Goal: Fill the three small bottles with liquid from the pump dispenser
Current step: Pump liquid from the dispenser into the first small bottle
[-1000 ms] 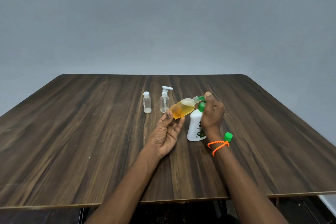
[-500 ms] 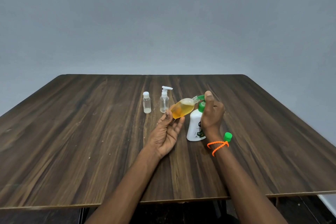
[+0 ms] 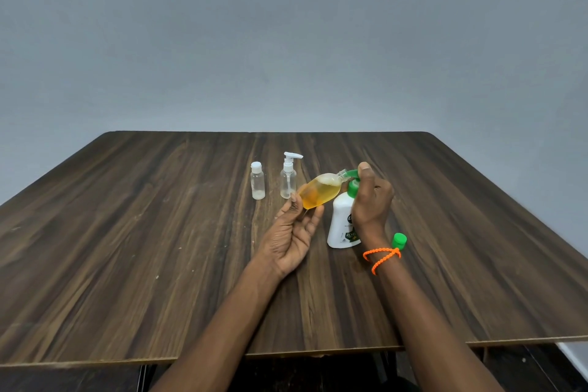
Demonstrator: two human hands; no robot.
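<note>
Dark wood-grain tabletop [image 3: 159, 232] carries everything, placed here relative to the white pump dispenser with the green head [image 3: 342, 219]. The right hand [image 3: 372, 200] wraps that head, thumb pressing on top. Just left, left-hand fingers [image 3: 297, 200] cradle the tilted clear oval bottle of amber liquid [image 3: 319, 191], mouth at the nozzle and, I judge, nearly full. Further left stand a clear spray-top bottle [image 3: 288, 180] and a white-capped bottle [image 3: 257, 181], both seemingly unfilled. A loose green cap [image 3: 399, 240] sits right.
</note>
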